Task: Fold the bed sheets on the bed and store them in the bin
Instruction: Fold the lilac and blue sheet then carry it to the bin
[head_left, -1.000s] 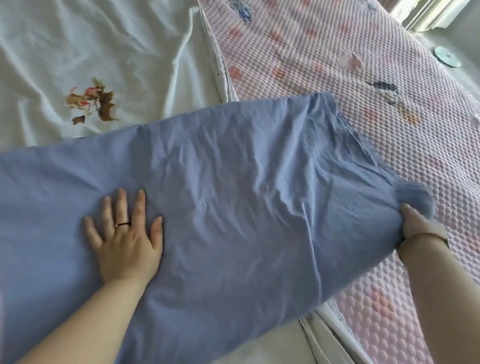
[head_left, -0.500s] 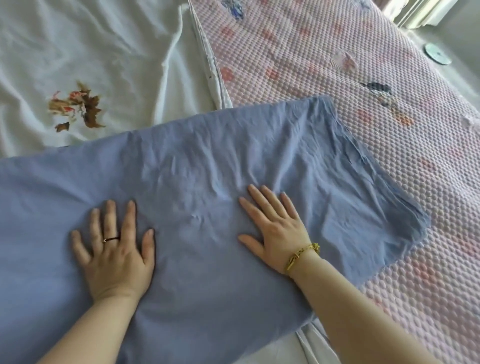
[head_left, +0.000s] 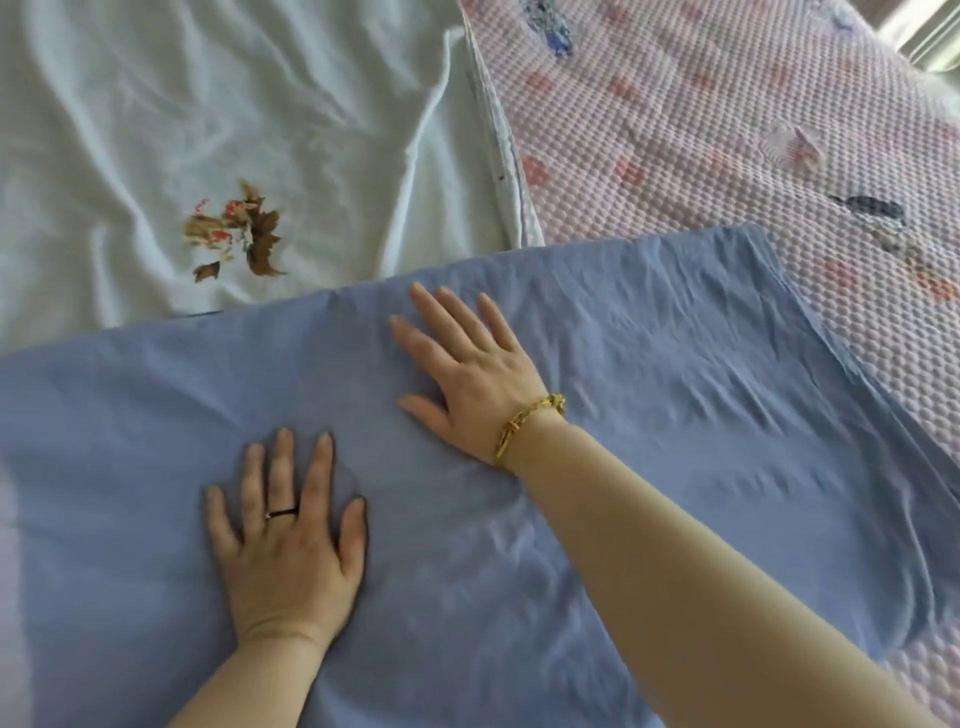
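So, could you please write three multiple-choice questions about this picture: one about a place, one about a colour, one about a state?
1. Compared with the left hand, the right hand lies:
A) nearer the person
B) farther up the blue sheet, toward its far edge
C) on top of it

2. What colour is the bracelet on the right wrist?
A) gold
B) black
C) green

3. How is the left hand?
A) clenched in a fist
B) pinching a corner
C) flat, with straight fingers

Answers:
1 B: its fingertips almost reach the sheet's far edge.
2 A: a yellow-gold band circles the wrist.
3 C: its palm and spread fingers lie on the blue sheet.
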